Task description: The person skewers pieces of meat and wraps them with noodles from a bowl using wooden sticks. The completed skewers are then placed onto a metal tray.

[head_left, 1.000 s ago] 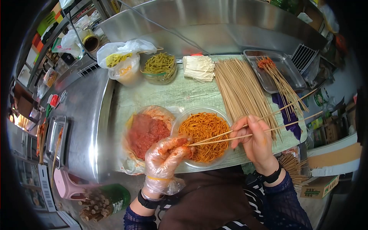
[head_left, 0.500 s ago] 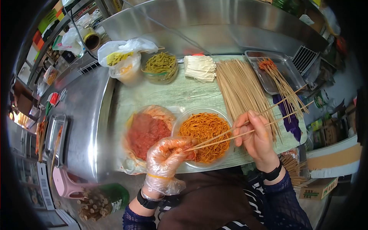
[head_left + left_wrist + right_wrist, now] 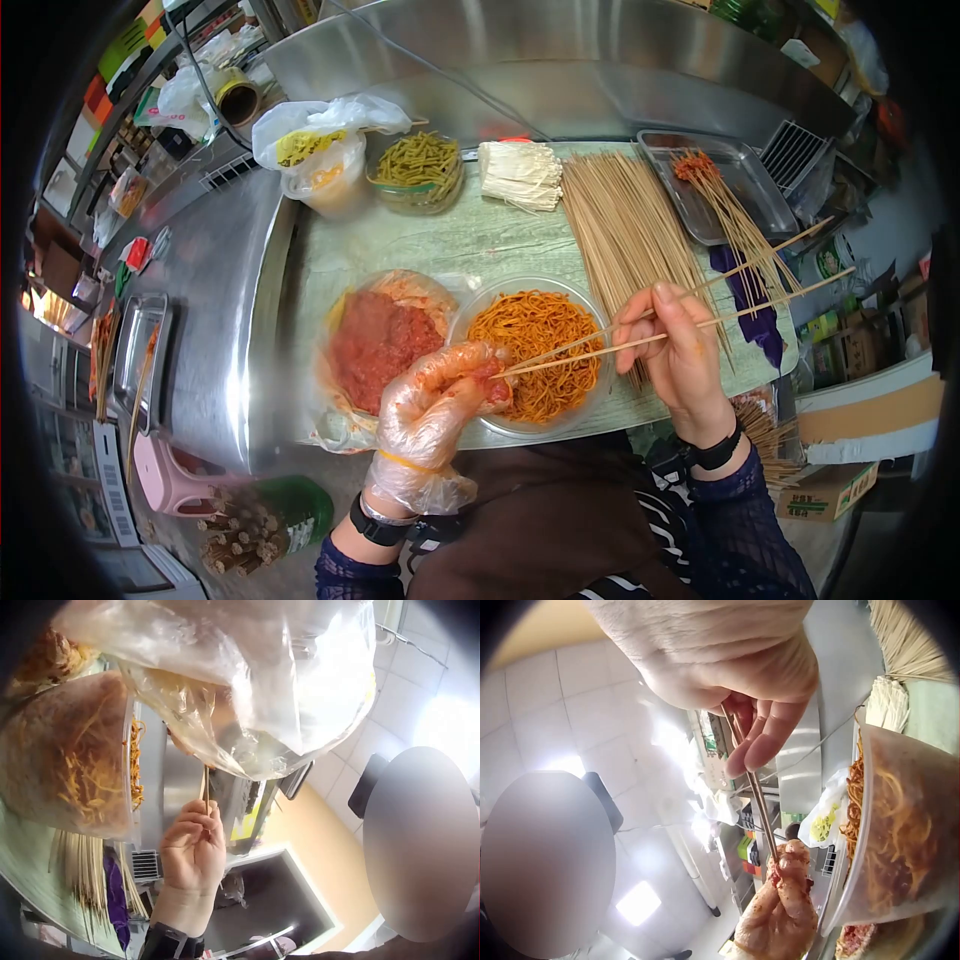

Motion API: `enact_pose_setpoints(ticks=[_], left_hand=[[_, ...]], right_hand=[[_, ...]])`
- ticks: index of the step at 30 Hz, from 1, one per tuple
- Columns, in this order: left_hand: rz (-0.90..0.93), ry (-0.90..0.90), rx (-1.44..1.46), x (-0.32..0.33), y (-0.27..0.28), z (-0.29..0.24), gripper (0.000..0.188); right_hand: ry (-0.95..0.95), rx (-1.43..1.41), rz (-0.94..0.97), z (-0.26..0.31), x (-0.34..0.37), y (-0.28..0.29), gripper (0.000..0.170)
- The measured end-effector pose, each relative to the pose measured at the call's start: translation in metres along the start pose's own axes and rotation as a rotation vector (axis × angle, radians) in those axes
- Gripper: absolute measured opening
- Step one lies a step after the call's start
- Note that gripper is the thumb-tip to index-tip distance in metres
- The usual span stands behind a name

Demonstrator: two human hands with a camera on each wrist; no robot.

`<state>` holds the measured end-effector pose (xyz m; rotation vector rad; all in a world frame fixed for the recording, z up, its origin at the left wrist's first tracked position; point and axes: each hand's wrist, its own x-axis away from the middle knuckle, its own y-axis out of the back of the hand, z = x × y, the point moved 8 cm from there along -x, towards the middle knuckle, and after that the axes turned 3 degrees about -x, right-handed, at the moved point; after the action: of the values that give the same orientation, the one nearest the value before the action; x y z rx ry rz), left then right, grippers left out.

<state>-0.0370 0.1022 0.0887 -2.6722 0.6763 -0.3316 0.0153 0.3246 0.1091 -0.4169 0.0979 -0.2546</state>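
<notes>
My left hand (image 3: 428,405), in a clear plastic glove smeared with red, pinches a bit of red minced meat (image 3: 489,380) around the tips of two bamboo skewers (image 3: 790,292). Their shafts run through the fingers of my bare right hand (image 3: 682,355), spreading apart towards the far ends. In the right wrist view the gloved fingers (image 3: 784,892) wrap the skewer tips, with red meat showing between them. Below the hands sit a bag-lined bowl of red minced meat (image 3: 380,345) and a clear tub of orange seasoned strands (image 3: 540,325).
Behind stand a glass bowl of green bean pieces (image 3: 418,175), a bundle of white enoki (image 3: 520,175) and a spread of bare skewers (image 3: 625,235). A metal tray (image 3: 760,215) with filled skewers lies at back right. A bagged tub (image 3: 325,180) stands at back left.
The skewers' far ends moved back towards me, then out to the right again. My left fingers shifted slightly up and re-curled around the tips; the right hand stayed nearly in place.
</notes>
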Motion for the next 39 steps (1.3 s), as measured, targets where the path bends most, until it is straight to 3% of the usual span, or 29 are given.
enact_pose_setpoints(ticks=[3,9,15,18,25,29,39], left_hand=[[0.006,0.046,0.180,-0.003,0.003,0.007,0.024],[0.008,0.069,0.098,0.000,-0.002,0.005,0.026],[0.007,0.054,0.198,-0.002,0.005,0.003,0.027],[-0.077,-0.032,0.302,-0.005,0.015,-0.006,0.027],[-0.099,-0.082,0.451,-0.009,0.022,0.001,0.028],[-0.118,-0.143,0.488,-0.008,0.026,-0.001,0.029],[-0.152,-0.160,0.549,-0.007,0.032,0.003,0.028]], right_hand=[[0.033,0.073,-0.031,0.008,0.004,-0.006,0.040],[0.041,0.058,-0.023,0.011,0.003,-0.015,0.040],[0.062,0.027,0.046,0.012,-0.003,-0.009,0.039],[0.216,0.008,0.010,0.025,0.012,-0.007,0.040],[0.435,0.331,0.204,0.023,0.034,-0.053,0.038],[0.469,0.405,0.287,0.026,0.033,-0.066,0.034],[0.539,0.485,0.275,0.023,0.037,-0.080,0.034]])
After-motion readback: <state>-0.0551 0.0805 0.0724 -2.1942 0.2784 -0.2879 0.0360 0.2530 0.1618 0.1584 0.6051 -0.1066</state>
